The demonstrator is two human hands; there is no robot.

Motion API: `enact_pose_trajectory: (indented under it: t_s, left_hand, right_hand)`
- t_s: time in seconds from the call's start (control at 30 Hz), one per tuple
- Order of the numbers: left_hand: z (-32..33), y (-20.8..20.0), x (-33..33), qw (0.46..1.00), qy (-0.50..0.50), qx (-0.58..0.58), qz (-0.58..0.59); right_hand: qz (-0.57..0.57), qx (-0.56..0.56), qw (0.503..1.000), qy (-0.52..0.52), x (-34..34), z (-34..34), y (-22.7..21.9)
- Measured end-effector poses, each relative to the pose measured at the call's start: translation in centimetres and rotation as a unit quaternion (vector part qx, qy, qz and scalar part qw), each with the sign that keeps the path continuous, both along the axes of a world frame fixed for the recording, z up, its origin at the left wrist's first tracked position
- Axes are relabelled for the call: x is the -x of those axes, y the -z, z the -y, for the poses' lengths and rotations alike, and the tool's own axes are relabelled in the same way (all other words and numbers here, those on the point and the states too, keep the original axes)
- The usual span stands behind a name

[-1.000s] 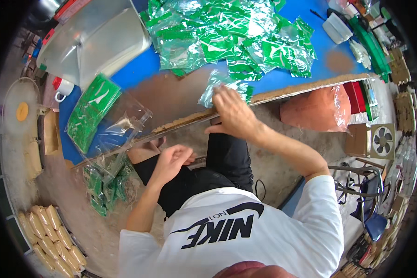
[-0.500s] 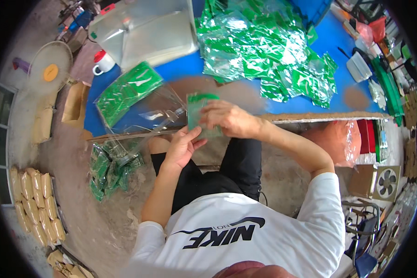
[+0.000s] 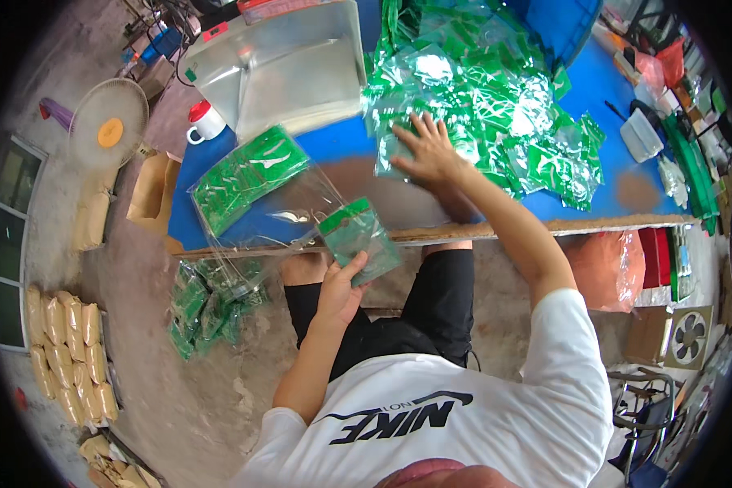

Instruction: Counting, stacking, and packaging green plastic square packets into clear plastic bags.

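Far to the left of the blue table top [image 3: 602, 89], a white round floor fan [image 3: 108, 124] stands on the ground. A white mug with a red lid [image 3: 205, 122] sits on the table's left end. Next to it lies a big clear plastic bag full of green packets [image 3: 248, 175], and behind that is a clear plastic bin [image 3: 281, 65]. Under the table's front edge, more green packets [image 3: 207, 305] lie on the floor.

The left hand [image 3: 339, 291] is just in front of the table's edge. Its fingers are closed on the bottom corner of one small flat green packet in clear plastic [image 3: 358, 237]. The packet looks light and thin. It bends easily and the plastic looks slippery, so a pinch at a corner or edge seems the best way to hold it.

The right hand [image 3: 429, 153] is on the table, farther back. Its fingers are spread wide and flat on the big pile of shiny green packets [image 3: 496, 106]. They would likely slide over each other.
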State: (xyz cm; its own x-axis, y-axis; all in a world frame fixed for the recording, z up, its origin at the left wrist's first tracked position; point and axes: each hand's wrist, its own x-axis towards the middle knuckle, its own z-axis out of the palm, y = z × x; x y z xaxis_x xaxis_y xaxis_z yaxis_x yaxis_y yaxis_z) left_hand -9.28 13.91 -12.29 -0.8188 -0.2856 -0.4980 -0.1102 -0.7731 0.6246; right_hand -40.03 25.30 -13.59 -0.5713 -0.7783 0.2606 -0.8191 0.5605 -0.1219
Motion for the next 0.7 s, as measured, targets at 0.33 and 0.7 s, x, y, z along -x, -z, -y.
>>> enact_pose_trajectory:
  t_s: [0.33,0.7]
  left_hand:
    - [-0.2,0.0,-0.7,0.996,-0.024,0.082,-0.03]
    - [-1.0,1.1,-0.3,0.996,-0.035,0.076,-0.019]
  right_hand:
    - [-0.025,0.012,0.994,-0.101,-12.7,-6.2,-3.8]
    - [0.021,0.056,0.983,-0.173,-11.0,-6.7,-4.1]
